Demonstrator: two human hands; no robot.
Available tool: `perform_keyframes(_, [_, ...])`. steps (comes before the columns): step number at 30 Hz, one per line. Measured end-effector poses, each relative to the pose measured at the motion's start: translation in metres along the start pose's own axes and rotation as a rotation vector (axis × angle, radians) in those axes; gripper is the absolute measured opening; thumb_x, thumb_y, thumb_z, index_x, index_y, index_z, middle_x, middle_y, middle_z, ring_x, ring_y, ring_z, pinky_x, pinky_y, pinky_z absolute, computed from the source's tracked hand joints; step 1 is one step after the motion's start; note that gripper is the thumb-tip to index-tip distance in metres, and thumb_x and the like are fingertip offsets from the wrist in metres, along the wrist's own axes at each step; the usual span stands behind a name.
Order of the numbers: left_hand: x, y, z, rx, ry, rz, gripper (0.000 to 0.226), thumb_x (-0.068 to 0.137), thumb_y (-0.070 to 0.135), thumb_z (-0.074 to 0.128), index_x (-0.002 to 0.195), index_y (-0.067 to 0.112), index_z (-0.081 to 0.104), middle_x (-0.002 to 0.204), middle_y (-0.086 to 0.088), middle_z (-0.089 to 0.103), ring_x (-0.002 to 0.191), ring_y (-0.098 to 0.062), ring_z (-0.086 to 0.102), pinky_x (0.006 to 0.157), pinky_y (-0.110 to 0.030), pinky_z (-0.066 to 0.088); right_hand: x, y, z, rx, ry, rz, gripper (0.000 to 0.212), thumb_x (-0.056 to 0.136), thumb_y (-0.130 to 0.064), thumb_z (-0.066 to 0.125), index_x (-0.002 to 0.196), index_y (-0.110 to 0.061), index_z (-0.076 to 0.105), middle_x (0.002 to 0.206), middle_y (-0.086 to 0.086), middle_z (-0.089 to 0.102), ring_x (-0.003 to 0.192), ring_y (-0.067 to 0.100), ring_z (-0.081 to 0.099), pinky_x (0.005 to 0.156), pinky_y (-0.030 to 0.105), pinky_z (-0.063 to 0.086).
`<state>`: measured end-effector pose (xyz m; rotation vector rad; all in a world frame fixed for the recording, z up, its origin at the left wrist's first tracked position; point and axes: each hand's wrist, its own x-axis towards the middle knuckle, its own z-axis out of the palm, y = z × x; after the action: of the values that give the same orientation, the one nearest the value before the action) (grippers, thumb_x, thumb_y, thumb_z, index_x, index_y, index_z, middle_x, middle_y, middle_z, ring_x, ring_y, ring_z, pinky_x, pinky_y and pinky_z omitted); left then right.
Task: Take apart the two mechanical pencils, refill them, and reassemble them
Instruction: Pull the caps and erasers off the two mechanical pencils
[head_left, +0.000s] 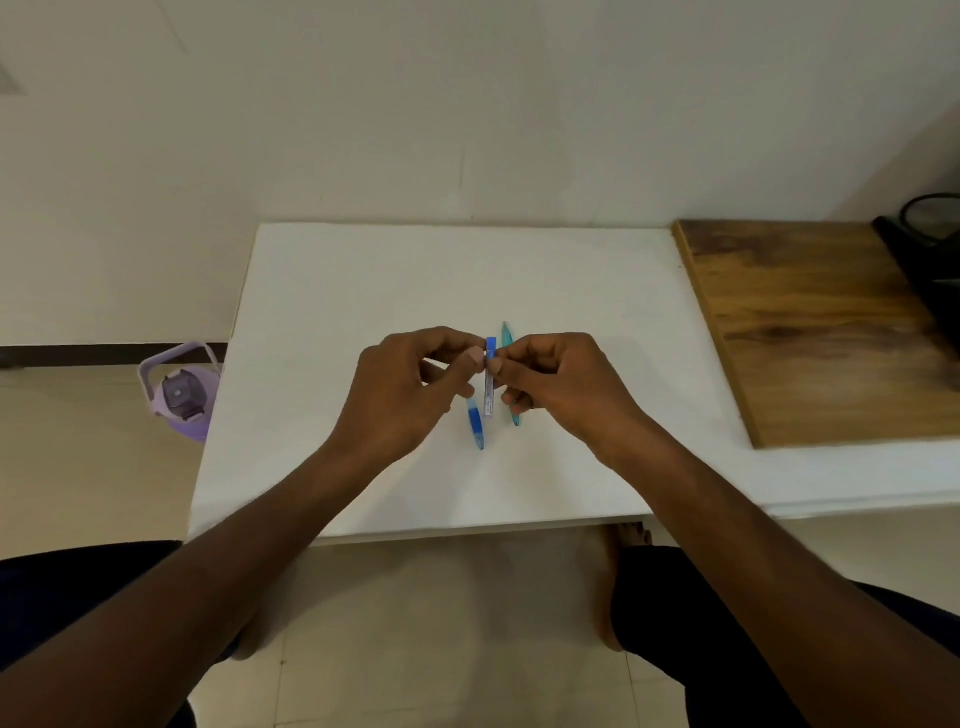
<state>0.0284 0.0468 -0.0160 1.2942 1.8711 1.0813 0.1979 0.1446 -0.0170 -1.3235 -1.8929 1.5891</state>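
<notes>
Both hands met over the white table (363, 291). The left hand (410, 395) and right hand (561, 384) each pinched the lead tube (489, 387) near its blue cap. Two pencils (476, 426) lay beneath. Best to steady the tube upright and ease the cap off gently, lest leads spill.

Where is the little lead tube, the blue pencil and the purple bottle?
lead tube (489, 395): head view, on its clear body.
blue pencil (476, 423): head view, on its blue grip.
purple bottle (182, 397): head view, on its lid.
</notes>
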Motion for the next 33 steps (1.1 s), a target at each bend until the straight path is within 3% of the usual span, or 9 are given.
perform_keyframes(4, [0.002, 0.000, -0.003, -0.087, 0.042, -0.094, 0.018, 0.097, 0.035, 0.073, 0.110, 0.025, 0.081, 0.096, 0.009, 0.081, 0.080, -0.008, 0.077, 0.068, -0.030, 0.066, -0.003, -0.001, 0.004, -0.081, -0.010, -0.064, 0.002, 0.091, -0.029, 0.079, 0.093, -0.029, 0.080, 0.079, -0.010, 0.080, 0.068, 0.007, 0.076, 0.066, 0.016, 0.060])
perform_keyframes(7, [0.002, -0.001, -0.004, -0.055, 0.034, -0.108, 0.017, 0.097, 0.036, 0.073, 0.108, 0.025, 0.081, 0.095, 0.008, 0.080, 0.081, -0.008, 0.077, 0.068, -0.030, 0.066, -0.004, -0.001, 0.006, -0.086, -0.005, -0.083, 0.006, 0.092, -0.029, 0.080, 0.089, -0.034, 0.078, 0.076, -0.014, 0.079, 0.067, 0.006, 0.076, 0.063, 0.014, 0.058])
perform_keyframes(11, [0.002, -0.001, -0.002, -0.098, 0.032, -0.107, 0.014, 0.099, 0.035, 0.070, 0.104, 0.026, 0.079, 0.098, 0.011, 0.079, 0.084, -0.013, 0.077, 0.067, -0.032, 0.066, -0.005, -0.001, 0.006, -0.081, 0.011, -0.099, 0.003, 0.092, -0.028, 0.080, 0.094, -0.027, 0.081, 0.075, -0.014, 0.079, 0.065, 0.004, 0.075, 0.061, 0.012, 0.056])
perform_keyframes(16, [0.000, -0.001, 0.002, -0.091, 0.116, -0.093, 0.013, 0.100, 0.036, 0.068, 0.095, 0.028, 0.077, 0.090, 0.014, 0.077, 0.087, -0.014, 0.073, 0.080, -0.044, 0.064, -0.005, -0.006, 0.010, -0.129, 0.002, -0.119, 0.018, 0.093, -0.028, 0.078, 0.106, -0.016, 0.082, 0.081, -0.010, 0.079, 0.066, 0.004, 0.074, 0.062, 0.016, 0.059])
perform_keyframes(19, [0.000, -0.002, 0.003, -0.063, 0.128, -0.058, 0.012, 0.099, 0.037, 0.068, 0.094, 0.031, 0.077, 0.087, 0.018, 0.076, 0.084, -0.008, 0.071, 0.077, -0.037, 0.064, -0.004, -0.004, 0.011, -0.148, -0.001, -0.133, 0.017, 0.094, -0.027, 0.078, 0.106, -0.016, 0.082, 0.084, -0.007, 0.080, 0.067, 0.005, 0.075, 0.064, 0.018, 0.061])
perform_keyframes(24, [0.005, -0.014, 0.000, 0.137, 0.018, 0.006, 0.015, 0.101, 0.041, 0.066, 0.111, 0.032, 0.073, 0.095, 0.022, 0.071, 0.081, -0.002, 0.069, 0.067, -0.009, 0.049, 0.004, 0.005, -0.016, -0.321, 0.072, -0.074, 0.002, 0.092, -0.027, 0.081, 0.093, -0.026, 0.079, 0.079, -0.011, 0.079, 0.068, 0.003, 0.075, 0.067, 0.017, 0.063])
perform_keyframes(28, [0.003, -0.032, 0.003, 0.526, -0.174, 0.089, 0.037, 0.098, 0.040, 0.069, 0.134, 0.040, 0.060, 0.106, 0.013, 0.065, 0.078, -0.005, 0.061, 0.076, -0.024, 0.056, 0.012, 0.019, -0.044, -0.412, 0.186, 0.113, 0.017, 0.086, -0.034, 0.086, 0.077, -0.026, 0.074, 0.072, -0.010, 0.076, 0.064, 0.009, 0.076, 0.070, 0.023, 0.065])
perform_keyframes(31, [0.002, -0.039, 0.015, 0.586, -0.274, 0.031, 0.039, 0.098, 0.040, 0.069, 0.135, 0.045, 0.059, 0.107, 0.010, 0.063, 0.079, -0.005, 0.055, 0.080, -0.024, 0.053, 0.013, 0.030, -0.037, -0.550, 0.189, 0.128, 0.022, 0.085, -0.037, 0.087, 0.079, -0.019, 0.077, 0.076, -0.001, 0.077, 0.072, 0.016, 0.075, 0.080, 0.036, 0.065])
perform_keyframes(33, [0.003, -0.041, 0.020, 0.575, -0.257, 0.013, 0.031, 0.097, 0.044, 0.069, 0.128, 0.042, 0.065, 0.102, 0.010, 0.061, 0.076, -0.005, 0.054, 0.078, -0.023, 0.052, 0.012, 0.033, -0.031, -0.578, 0.171, 0.120, 0.025, 0.085, -0.038, 0.087, 0.079, -0.016, 0.078, 0.076, 0.000, 0.076, 0.074, 0.018, 0.075, 0.084, 0.039, 0.064])
